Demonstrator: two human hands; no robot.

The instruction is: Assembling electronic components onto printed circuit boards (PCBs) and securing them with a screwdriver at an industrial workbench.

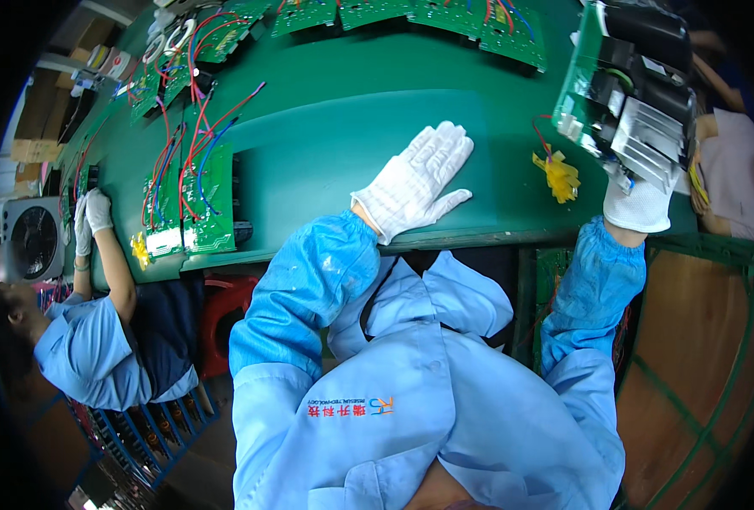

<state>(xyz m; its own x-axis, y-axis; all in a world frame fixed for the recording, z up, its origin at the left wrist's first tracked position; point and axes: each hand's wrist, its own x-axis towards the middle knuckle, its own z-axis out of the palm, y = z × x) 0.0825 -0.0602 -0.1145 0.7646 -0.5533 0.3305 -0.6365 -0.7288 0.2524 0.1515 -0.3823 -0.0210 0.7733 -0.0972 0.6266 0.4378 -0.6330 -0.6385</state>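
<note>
My left hand [418,183], in a white glove, rests over the green bench top [334,161] with its fingers stretched out and nothing in it. Off to the right, my right hand [638,206], gloved too, grips a green circuit board [583,81] from below. Its fingers are mostly hidden behind the parts. The board is tilted on edge and carries large black cylinders and a silver finned heat sink [649,140]. A red wire with a yellow bundle [557,176] at its end lies left of my right hand.
Wired circuit boards [209,200] lie left of my left hand, and more boards [513,38] line the far side. At the left, a co-worker [96,348] in white gloves works at the bench. Another person's arm [721,127] shows at the right. A fan [33,234] stands far left.
</note>
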